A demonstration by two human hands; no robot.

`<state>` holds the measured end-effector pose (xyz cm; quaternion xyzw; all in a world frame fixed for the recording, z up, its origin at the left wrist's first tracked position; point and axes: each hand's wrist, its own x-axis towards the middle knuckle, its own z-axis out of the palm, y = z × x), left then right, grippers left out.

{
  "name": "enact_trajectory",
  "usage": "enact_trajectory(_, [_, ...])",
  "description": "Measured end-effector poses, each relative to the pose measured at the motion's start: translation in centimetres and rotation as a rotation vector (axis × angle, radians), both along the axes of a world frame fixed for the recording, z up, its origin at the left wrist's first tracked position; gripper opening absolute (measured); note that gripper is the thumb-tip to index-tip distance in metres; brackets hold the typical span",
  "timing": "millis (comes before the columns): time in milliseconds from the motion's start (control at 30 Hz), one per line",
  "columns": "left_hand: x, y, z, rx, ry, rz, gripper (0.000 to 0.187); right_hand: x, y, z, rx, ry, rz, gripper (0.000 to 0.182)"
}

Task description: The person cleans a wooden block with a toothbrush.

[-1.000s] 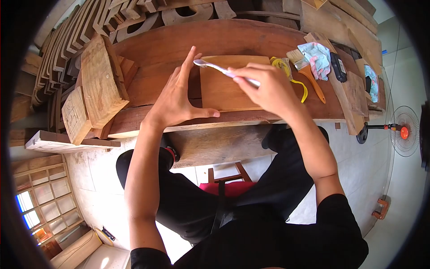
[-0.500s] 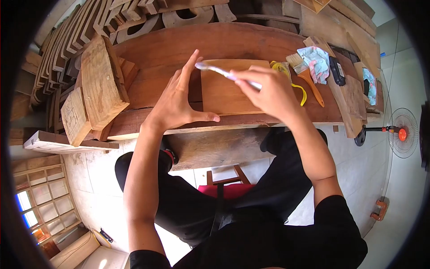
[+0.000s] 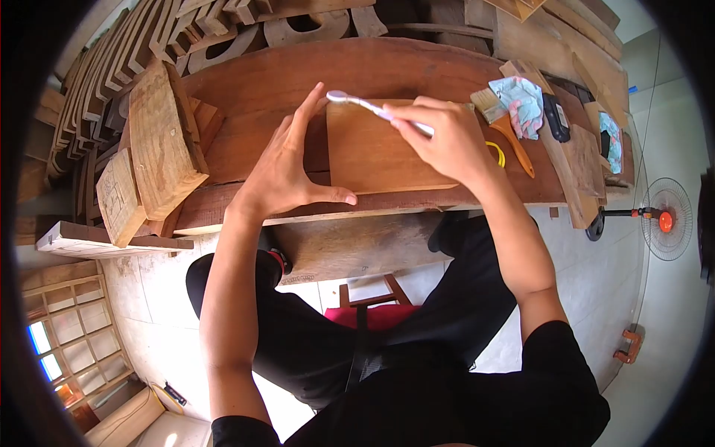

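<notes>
A flat wooden board (image 3: 391, 153) lies on the reddish wooden bench top (image 3: 283, 71) in front of me. My right hand (image 3: 439, 138) is closed round the handle of a white and purple toothbrush (image 3: 365, 104), whose head points left over the board's far left corner. At the board's left side, my left hand (image 3: 287, 164) is open, thumb and fingers spread wide, with the thumb by the near left corner. Beside my right wrist a yellow cord (image 3: 496, 153) shows in part, the rest hidden behind the hand.
Wooden blocks (image 3: 167, 138) are stacked at the bench's left. To the right lie an orange-handled paintbrush (image 3: 515, 145), a crumpled patterned cloth (image 3: 519, 104) and a black tool (image 3: 556, 118). Curved wooden pieces (image 3: 305, 30) line the back. A fan (image 3: 665, 220) stands far right.
My right hand has shifted slightly, covering more of the yellow cord, and the toothbrush has tilted a little. The whole view has moved slightly; my left hand keeps its spread shape.
</notes>
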<state>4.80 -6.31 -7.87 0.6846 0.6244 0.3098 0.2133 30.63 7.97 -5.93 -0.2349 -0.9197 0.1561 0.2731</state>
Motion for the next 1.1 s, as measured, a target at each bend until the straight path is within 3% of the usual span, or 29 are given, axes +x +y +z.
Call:
enact_trajectory(167, [-0.3,0.2,0.3,0.039,-0.004,-0.019,0.164,0.4,-1.1,0.7,-0.096,-0.096,0.048,0.023])
enact_trajectory(267, [-0.3,0.2,0.2,0.015,-0.057,-0.029,0.162,0.9,0.7,0.2,0.078,0.016,-0.028,0.018])
enact_trajectory(367, [-0.3,0.3,0.2,0.018,-0.045,-0.026,0.162,0.4,-2.1,0.6,0.061,0.005,0.091,0.017])
enact_trajectory(400, [-0.4,0.4,0.2,0.027,-0.035,-0.029,0.162,0.7,-1.9,0.9,-0.106,-0.105,0.037,0.016])
enact_trajectory(500, [-0.3,0.1,0.0,0.038,-0.021,-0.038,0.161,1.3,0.1,0.7,0.047,-0.06,-0.09,0.017])
enact_trajectory(600, [-0.4,0.5,0.1,0.054,-0.022,-0.029,0.161,0.5,-2.9,0.7,0.008,-0.008,0.091,0.017])
enact_trajectory(700, [-0.3,-0.1,0.1,0.029,-0.041,-0.032,0.16,1.1,-0.9,0.7,-0.046,-0.069,-0.039,0.018])
enact_trajectory(733, [-0.3,-0.2,0.3,0.033,-0.035,-0.03,0.159,1.1,-0.1,0.6,0.062,-0.011,-0.078,0.023])
enact_trajectory(833, [-0.2,0.4,0.2,0.059,-0.045,-0.033,0.156,1.2,-2.3,1.4,-0.125,-0.07,0.064,0.022])
enact_trajectory(867, [-0.2,0.4,0.2,0.053,-0.044,-0.035,0.156,1.1,-2.3,0.7,-0.043,-0.017,0.125,0.021])
enact_trajectory(1000, [-0.1,-0.2,0.2,0.0,-0.027,-0.016,0.155,1.8,0.2,1.0,0.053,-0.034,-0.133,0.019])
enact_trajectory(1100, [0.1,0.1,0.5,0.025,0.001,-0.012,0.154,1.1,-2.2,0.3,0.044,-0.061,-0.055,0.019])
